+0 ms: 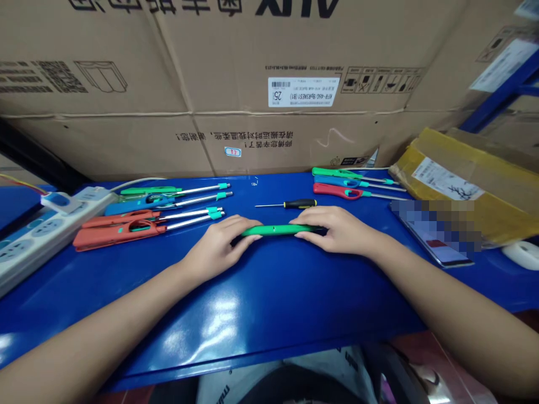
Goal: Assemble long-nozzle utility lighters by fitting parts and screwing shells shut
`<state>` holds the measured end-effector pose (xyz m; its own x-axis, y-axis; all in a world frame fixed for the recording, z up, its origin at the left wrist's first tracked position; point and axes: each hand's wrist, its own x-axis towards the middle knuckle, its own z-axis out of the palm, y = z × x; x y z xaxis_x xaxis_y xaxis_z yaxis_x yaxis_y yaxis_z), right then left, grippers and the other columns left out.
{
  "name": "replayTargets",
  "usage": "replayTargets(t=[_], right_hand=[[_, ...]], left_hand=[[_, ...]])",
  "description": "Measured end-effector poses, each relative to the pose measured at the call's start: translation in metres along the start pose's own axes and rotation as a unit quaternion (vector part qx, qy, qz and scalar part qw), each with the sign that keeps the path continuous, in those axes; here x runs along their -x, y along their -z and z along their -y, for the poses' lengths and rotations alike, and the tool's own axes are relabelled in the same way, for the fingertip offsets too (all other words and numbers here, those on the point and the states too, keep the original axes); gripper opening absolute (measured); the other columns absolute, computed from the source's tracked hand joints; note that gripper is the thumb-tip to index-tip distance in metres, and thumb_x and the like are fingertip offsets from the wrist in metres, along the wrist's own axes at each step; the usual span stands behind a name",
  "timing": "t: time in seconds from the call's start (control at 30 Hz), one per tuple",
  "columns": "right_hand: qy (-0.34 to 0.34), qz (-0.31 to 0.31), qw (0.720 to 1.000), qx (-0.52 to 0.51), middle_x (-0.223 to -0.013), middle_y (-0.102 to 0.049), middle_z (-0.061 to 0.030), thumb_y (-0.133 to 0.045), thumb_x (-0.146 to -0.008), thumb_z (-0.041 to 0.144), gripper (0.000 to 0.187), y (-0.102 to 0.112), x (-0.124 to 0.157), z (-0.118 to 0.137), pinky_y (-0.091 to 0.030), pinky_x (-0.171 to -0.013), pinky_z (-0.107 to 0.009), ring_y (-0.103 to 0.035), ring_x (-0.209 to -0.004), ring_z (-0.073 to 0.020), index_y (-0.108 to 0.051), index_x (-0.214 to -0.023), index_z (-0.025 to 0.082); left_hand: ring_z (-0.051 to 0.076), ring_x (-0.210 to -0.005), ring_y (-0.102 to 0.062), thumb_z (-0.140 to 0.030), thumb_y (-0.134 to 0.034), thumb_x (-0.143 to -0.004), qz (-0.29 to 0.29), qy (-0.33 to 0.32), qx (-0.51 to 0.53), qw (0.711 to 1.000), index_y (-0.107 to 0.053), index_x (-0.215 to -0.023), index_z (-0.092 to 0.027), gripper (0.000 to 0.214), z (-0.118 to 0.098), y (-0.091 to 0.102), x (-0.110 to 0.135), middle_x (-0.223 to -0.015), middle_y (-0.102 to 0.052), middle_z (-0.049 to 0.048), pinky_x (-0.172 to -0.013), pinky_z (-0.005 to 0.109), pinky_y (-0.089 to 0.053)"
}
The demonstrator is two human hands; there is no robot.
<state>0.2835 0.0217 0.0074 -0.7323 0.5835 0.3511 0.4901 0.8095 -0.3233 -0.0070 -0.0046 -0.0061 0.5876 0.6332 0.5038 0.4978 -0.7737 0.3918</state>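
A long green lighter [275, 230] lies level just above the blue table [269, 297], held at both ends. My left hand [219, 247] pinches its left end with curled fingers. My right hand [337, 229] wraps round its right end. Just behind the lighter rests a small screwdriver [290, 204] with a black and yellow handle, apart from both hands.
Several long lighters [147, 216], red, blue and green, lie at the left, and three more lighters [349, 182] at the back right. A white power strip [46, 224] sits far left. A phone [438, 233], a yellow parcel [463, 179] and cardboard boxes [236, 84] stand right and behind.
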Motion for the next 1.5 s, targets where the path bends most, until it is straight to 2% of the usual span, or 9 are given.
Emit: replayTargets(t=[0.2,0.33,0.53,0.6,0.67,0.77,0.83,1.07,1.5], right_hand=[[-0.038,0.011,0.998,0.039,-0.094,-0.073,-0.0081,-0.062,-0.094,0.025,0.014,0.005,0.002,0.003,-0.054,-0.078,-0.036,-0.068,-0.085,-0.0233,-0.071,-0.100,0.016],[-0.053,0.002,0.997,0.056,-0.098,-0.073,-0.0086,-0.053,-0.099,0.027,0.020,0.007,0.001,0.009,-0.054,-0.081,-0.036,-0.069,-0.090,-0.0238,-0.070,-0.104,0.017],[0.008,0.027,0.998,0.053,-0.129,-0.068,-0.0111,-0.061,-0.096,0.047,0.048,0.003,-0.001,0.013,-0.055,-0.093,-0.037,-0.066,-0.116,-0.0254,-0.059,-0.137,0.021],[0.027,0.041,0.996,0.073,-0.130,-0.068,-0.0102,-0.060,-0.096,0.048,0.051,-0.002,-0.002,0.015,-0.057,-0.088,-0.034,-0.067,-0.114,-0.0245,-0.055,-0.142,0.024],[0.035,0.039,0.996,0.076,-0.128,-0.069,-0.0085,-0.052,-0.102,0.041,0.042,-0.006,-0.002,0.016,-0.057,-0.086,-0.032,-0.069,-0.112,-0.0218,-0.057,-0.140,0.025],[0.032,0.005,0.998,0.049,-0.125,-0.072,-0.0077,-0.045,-0.105,0.033,0.034,-0.007,-0.002,0.016,-0.056,-0.091,-0.032,-0.069,-0.113,-0.0202,-0.062,-0.132,0.021],[0.031,-0.011,0.999,0.031,-0.122,-0.073,-0.0080,-0.046,-0.105,0.032,0.032,-0.007,-0.001,0.015,-0.056,-0.093,-0.033,-0.070,-0.111,-0.0202,-0.065,-0.127,0.019],[0.048,0.021,0.999,0.001,-0.118,-0.075,-0.0075,-0.050,-0.103,0.030,0.028,-0.012,0.000,0.024,-0.056,-0.089,-0.032,-0.072,-0.105,-0.0204,-0.066,-0.122,0.019],[0.012,0.031,0.999,0.041,-0.108,-0.077,-0.0087,-0.058,-0.098,0.027,0.022,0.005,0.000,0.008,-0.055,-0.087,-0.034,-0.073,-0.096,-0.0229,-0.072,-0.113,0.018]], left_hand=[[0.019,-0.090,-0.070,-0.026,-0.058,-0.098,-0.006,0.022,0.005,1.000,-0.068,-0.117,-0.014,0.024,-0.001,0.004,-0.001,-0.105,-0.075,0.0082,-0.082,0.031,-0.055],[0.018,-0.080,-0.071,-0.036,-0.061,-0.096,0.008,0.148,0.102,0.984,-0.072,-0.115,-0.015,0.030,-0.013,0.007,-0.005,-0.098,-0.077,0.0074,-0.074,0.029,-0.057],[0.014,-0.054,-0.066,-0.046,-0.067,-0.090,-0.017,0.382,0.426,0.820,-0.071,-0.117,-0.011,0.045,-0.022,-0.003,-0.009,-0.075,-0.075,0.0073,-0.056,0.025,-0.057],[0.015,-0.059,-0.069,-0.048,-0.064,-0.091,-0.011,0.399,0.448,0.800,-0.073,-0.115,-0.012,0.045,-0.023,-0.005,-0.009,-0.079,-0.076,0.0093,-0.060,0.027,-0.060],[0.017,-0.067,-0.072,-0.050,-0.062,-0.093,-0.011,0.359,0.406,0.840,-0.074,-0.114,-0.013,0.044,-0.022,-0.005,-0.008,-0.089,-0.077,0.0110,-0.065,0.029,-0.062],[0.020,-0.087,-0.074,-0.041,-0.070,-0.090,-0.040,0.196,0.240,0.950,-0.077,-0.109,-0.016,0.032,-0.021,-0.003,-0.005,-0.106,-0.076,0.0107,-0.078,0.031,-0.062],[0.020,-0.095,-0.072,-0.031,-0.074,-0.088,-0.054,0.093,0.139,0.984,-0.077,-0.108,-0.018,0.024,-0.020,-0.003,-0.003,-0.107,-0.076,0.0088,-0.086,0.029,-0.060],[0.016,-0.096,-0.073,-0.018,-0.071,-0.090,-0.038,-0.015,0.078,0.996,-0.073,-0.115,-0.014,0.025,-0.026,-0.003,0.001,-0.105,-0.077,0.0077,-0.090,0.021,-0.057],[0.020,-0.085,-0.076,-0.030,-0.076,-0.086,-0.064,0.068,0.092,0.991,-0.079,-0.103,-0.019,0.021,-0.008,0.008,-0.005,-0.098,-0.080,0.0069,-0.077,0.028,-0.060]])
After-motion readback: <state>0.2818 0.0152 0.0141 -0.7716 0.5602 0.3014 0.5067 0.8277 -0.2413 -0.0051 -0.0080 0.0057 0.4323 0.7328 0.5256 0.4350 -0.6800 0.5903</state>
